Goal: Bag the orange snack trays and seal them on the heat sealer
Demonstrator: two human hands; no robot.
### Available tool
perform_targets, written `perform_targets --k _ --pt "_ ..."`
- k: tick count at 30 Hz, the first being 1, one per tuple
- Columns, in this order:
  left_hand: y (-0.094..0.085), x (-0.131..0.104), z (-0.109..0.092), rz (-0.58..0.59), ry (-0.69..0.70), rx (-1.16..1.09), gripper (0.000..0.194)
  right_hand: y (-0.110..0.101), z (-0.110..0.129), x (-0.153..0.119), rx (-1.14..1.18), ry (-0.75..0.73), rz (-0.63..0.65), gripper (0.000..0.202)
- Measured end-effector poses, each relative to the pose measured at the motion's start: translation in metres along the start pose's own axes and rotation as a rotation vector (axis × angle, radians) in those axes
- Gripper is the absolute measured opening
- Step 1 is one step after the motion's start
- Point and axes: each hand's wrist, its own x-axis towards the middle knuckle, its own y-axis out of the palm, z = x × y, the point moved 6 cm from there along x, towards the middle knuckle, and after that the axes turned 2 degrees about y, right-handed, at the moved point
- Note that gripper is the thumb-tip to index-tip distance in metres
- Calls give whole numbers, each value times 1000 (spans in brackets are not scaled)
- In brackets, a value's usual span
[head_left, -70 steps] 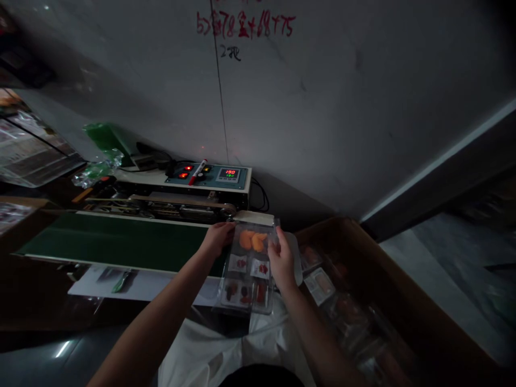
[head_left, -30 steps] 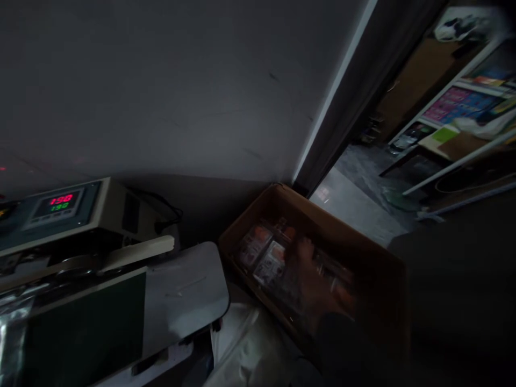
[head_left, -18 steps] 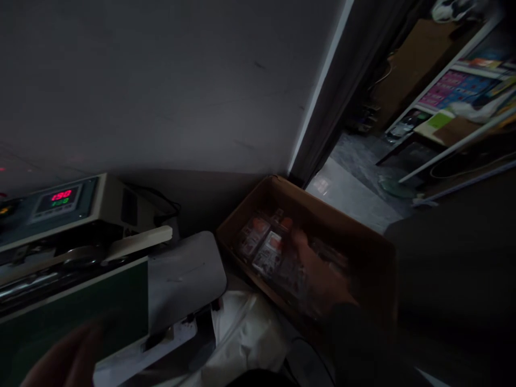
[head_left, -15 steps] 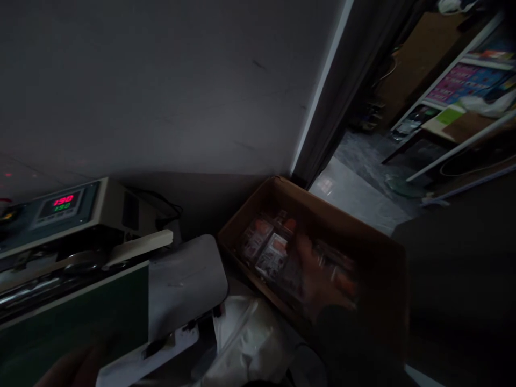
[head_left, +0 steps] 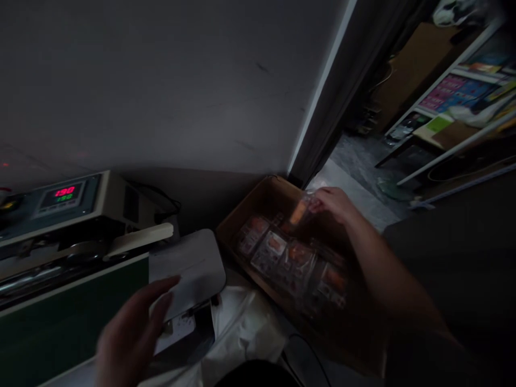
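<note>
My right hand (head_left: pixel 328 201) grips a clear plastic packet (head_left: pixel 299 212) with something orange inside, held up over the far side of an open cardboard box (head_left: pixel 357 226). What the orange content is, I cannot make out. Several similar clear packets (head_left: pixel 274 244) with orange patches lie in rows in the box. My left hand (head_left: pixel 135 322), slightly blurred, hovers with thumb and fingers apart and nothing between them. It is nearest to the rounded grey plate (head_left: pixel 193 266) at the end of a machine with a green belt (head_left: pixel 80 317).
The machine's control box (head_left: pixel 80 204) shows red and green digits reading 190. A white plastic bag (head_left: pixel 245 328) lies between plate and box. Behind is a grey wall (head_left: pixel 181 86). Through the doorway stand shelves (head_left: pixel 455 97) and a small table (head_left: pixel 435 134). The light is dim.
My right hand has risen from among the packets to the box's far edge, lifting one packet. My left hand has moved up and right, from the lower-left edge to beside the plate.
</note>
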Motion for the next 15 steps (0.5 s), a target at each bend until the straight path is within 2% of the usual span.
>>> perform_targets --k 2,4,6,7,9,11,13,15 --pt "38 2 -21 169 151 -131 45 -28 33 -40 237 -23 45 31" --pt "71 -1 -52 315 327 -305 88 -40 70 -86 496 -46 126 36" --pt "88 -5 -80 351 459 -443 115 -37 108 -131 701 -99 263 38" --pt "89 -7 -91 336 498 -505 116 -32 125 -151 774 -139 346 37" --pt "81 -9 -102 274 502 -601 96 -21 156 -183 865 -228 505 35" --pt "62 -8 -100 186 424 -666 62 -12 180 -200 889 -338 571 34" --pt "39 -5 -87 139 268 -745 42 -7 198 -203 894 -471 486 28" --pt "23 -4 -72 185 97 -851 43 7 214 -200 870 -542 432 35"
